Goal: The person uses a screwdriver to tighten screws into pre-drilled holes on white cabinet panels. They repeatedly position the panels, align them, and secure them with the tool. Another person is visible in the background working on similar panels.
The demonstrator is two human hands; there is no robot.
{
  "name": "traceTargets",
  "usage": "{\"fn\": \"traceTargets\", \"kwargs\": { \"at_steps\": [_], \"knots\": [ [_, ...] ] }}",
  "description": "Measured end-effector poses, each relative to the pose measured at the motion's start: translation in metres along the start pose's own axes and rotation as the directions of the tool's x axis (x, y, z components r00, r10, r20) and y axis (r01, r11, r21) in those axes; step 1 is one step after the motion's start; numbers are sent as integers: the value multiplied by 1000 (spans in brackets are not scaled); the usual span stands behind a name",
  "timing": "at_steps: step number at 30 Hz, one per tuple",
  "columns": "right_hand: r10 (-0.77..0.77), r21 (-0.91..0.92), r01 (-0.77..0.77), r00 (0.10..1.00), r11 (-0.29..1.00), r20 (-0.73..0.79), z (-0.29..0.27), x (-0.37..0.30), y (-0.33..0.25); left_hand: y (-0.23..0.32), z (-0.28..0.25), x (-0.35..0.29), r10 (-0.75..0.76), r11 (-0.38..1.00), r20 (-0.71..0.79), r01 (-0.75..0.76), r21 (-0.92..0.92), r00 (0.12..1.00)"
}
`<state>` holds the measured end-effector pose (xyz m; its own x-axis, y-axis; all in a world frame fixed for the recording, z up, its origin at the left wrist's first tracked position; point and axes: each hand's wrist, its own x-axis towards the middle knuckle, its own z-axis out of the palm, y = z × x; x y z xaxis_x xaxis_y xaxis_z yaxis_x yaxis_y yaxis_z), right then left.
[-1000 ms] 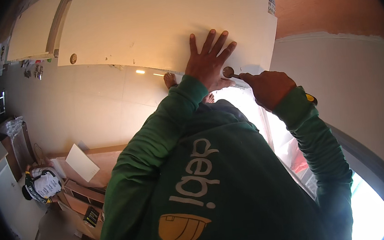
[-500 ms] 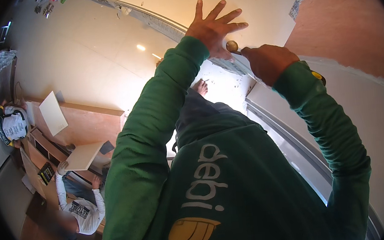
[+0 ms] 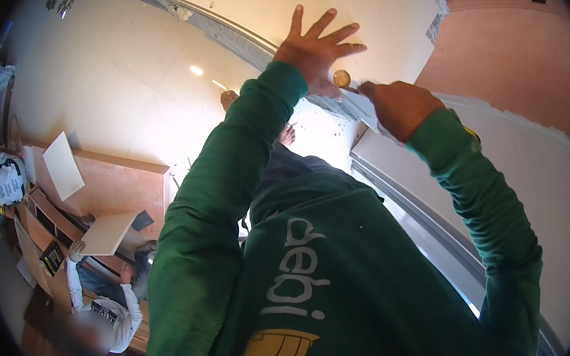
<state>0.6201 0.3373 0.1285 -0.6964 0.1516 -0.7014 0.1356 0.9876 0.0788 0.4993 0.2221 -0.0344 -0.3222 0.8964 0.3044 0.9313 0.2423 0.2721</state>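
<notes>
My left hand (image 3: 314,50) lies against a pale cream panel (image 3: 385,10) with its fingers spread wide. Just beside its thumb is a round brass-coloured knob (image 3: 341,78) close to the panel's edge. My right hand (image 3: 404,109) is closed in a fist right by the knob. From its finger side a slim dark piece pokes toward the knob; most of what the fist holds is hidden. Under both hands runs the panel's narrow pale edge (image 3: 362,107).
Bare feet (image 3: 287,135) show on the brightly lit floor below. At left, a person in a white shirt (image 3: 110,318) handles a pale board (image 3: 108,235) by wooden cabinetry (image 3: 119,168); another person (image 3: 5,179) is farther off. A grey metal track (image 3: 419,220) runs at right.
The whole view has shifted slightly. My left hand stays spread on the panel, and my right fist remains by the knob with a small shift in its angle.
</notes>
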Motion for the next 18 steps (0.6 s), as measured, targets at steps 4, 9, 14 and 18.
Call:
{"fn": "traceTargets", "kwargs": {
  "at_steps": [4, 9, 14, 18],
  "knots": [
    [-85, -104, 82, 996, 991, -18, -12, 5, 6, 2, 1, -3, 12, 999, -41, -14, -43, 999],
    [-34, -158, 50, 994, 986, 102, -20, 17, 0, 3, 7, -6, 18, 996, -66, -24, -90, 998],
    [-39, -108, 52, 992, 993, 119, -14, 12, -1, 2, 4, -5, 16, 993, -65, -23, -115, 998],
    [-90, 46, 88, 994, 995, 55, 0, 19, 18, 4, -2, 0, -19, 998, -9, 18, -60, 1000]
  ]
}}
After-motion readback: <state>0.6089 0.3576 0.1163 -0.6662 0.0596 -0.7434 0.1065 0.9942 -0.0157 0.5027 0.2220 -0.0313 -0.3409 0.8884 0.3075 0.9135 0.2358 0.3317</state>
